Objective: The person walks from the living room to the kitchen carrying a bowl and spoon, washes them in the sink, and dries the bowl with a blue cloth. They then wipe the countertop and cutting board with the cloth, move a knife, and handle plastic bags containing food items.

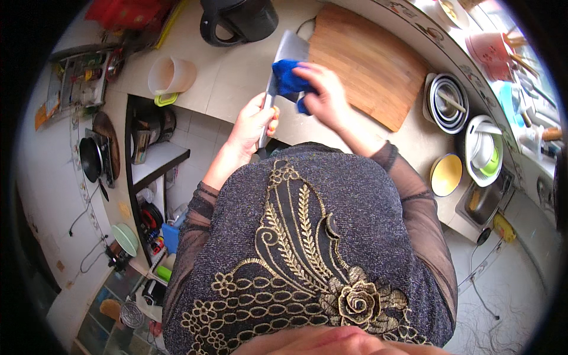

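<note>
A kitchen cleaver point(290, 46) with a broad metal blade is held up over the front of the counter, its blade pointing away from me. My left hand point(253, 122) grips its metal handle point(267, 104). Against the blade lies a blue cloth point(290, 77), pressed there by my right hand point(326, 93), which looks slightly blurred. The cloth covers the middle of the blade and hangs down on the right. Just behind and to the right of the blade, a wooden cutting board point(370, 66) rests on the counter.
A black pitcher point(239, 20) and a translucent plastic measuring cup point(171, 75) stand on the left counter point(226, 84). To the right are nested metal bowls point(448, 102), a yellow bowl point(446, 174), a white basin point(483, 151) and a sink point(481, 204). Shelves point(159, 162) sit below the counter.
</note>
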`<state>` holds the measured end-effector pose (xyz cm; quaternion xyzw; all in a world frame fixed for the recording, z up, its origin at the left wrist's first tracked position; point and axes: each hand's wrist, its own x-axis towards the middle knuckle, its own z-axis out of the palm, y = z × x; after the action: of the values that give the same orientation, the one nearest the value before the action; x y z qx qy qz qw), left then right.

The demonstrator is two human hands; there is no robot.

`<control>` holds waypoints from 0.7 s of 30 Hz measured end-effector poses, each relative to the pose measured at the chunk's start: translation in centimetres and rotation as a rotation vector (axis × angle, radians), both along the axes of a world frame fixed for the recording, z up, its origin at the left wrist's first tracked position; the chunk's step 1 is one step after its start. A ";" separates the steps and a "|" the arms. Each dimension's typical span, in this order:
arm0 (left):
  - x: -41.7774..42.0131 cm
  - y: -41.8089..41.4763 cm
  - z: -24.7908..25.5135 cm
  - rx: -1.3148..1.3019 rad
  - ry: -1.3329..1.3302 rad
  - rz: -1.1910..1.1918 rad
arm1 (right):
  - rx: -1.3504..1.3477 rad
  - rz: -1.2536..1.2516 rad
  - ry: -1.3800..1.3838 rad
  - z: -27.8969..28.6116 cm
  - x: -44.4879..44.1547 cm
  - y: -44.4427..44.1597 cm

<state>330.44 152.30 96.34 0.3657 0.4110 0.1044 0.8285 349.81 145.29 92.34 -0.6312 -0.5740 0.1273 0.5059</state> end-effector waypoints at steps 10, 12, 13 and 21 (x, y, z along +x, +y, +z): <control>0.5 -0.5 4.3 0.015 -0.086 -0.250 | -0.045 -0.494 -0.112 -6.1 10.5 -0.7; 0.6 -0.4 4.1 0.152 -0.014 -0.239 | -0.147 -0.613 -0.154 -7.2 14.6 -3.4; 0.7 -0.2 3.9 0.222 0.019 -0.241 | -0.202 -0.691 -0.170 -8.5 17.0 -5.2; 0.4 3.4 -3.2 0.949 0.340 -0.449 | -0.999 -0.628 -0.292 -9.6 13.6 -7.4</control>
<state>330.83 155.66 93.16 0.7895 0.3589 0.0383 0.4964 363.45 137.93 82.74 -0.9423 -0.2946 0.1381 0.0782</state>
